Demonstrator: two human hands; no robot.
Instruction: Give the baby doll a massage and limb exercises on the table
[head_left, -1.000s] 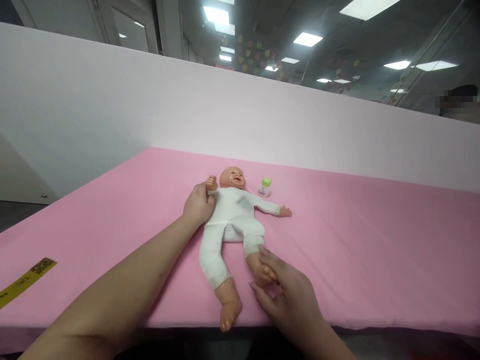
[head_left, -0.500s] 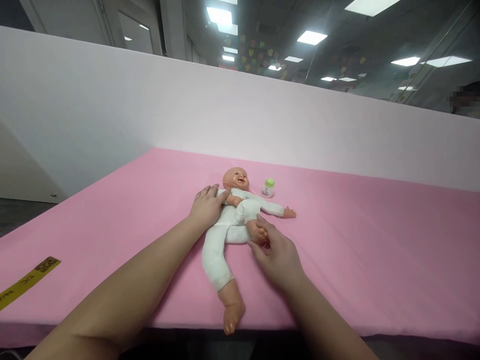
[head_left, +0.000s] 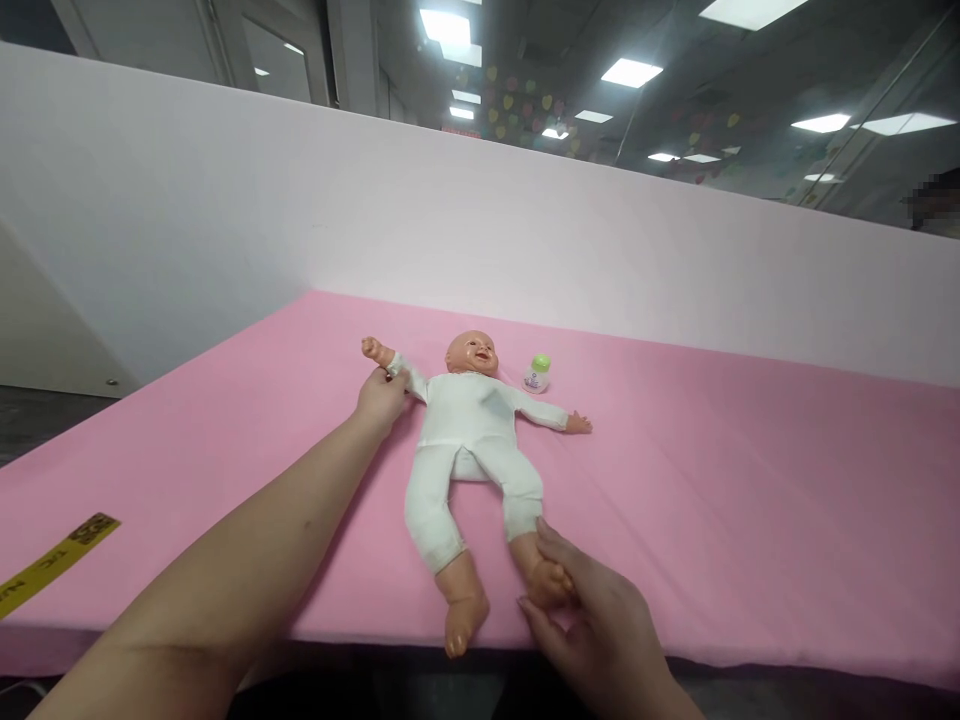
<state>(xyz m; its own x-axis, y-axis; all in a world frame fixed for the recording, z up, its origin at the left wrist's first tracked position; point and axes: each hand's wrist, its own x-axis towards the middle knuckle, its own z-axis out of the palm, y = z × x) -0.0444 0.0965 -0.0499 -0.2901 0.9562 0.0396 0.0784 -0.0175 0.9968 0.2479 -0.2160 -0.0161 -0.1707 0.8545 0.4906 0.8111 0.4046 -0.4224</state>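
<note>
A baby doll in a white cloth body lies on its back on the pink-covered table, head away from me, arms spread and both legs stretched toward the near edge. My left hand grips the doll's arm on the left side near the wrist, holding it out beside the head. Fingers and thumb of my right hand are around the doll's foot on the right side. Beside the doll's head stands a small clear jar with a green lid, touched by neither hand.
The pink cover spreads to the table's near edge. A white partition rises behind and at the left. A yellow printed strip lies at the left. Part of a person shows beyond the partition at the far right.
My left hand has moved the doll's arm from across its chest outward to the left. With my right hand, the bent leg has come down straight toward me.
</note>
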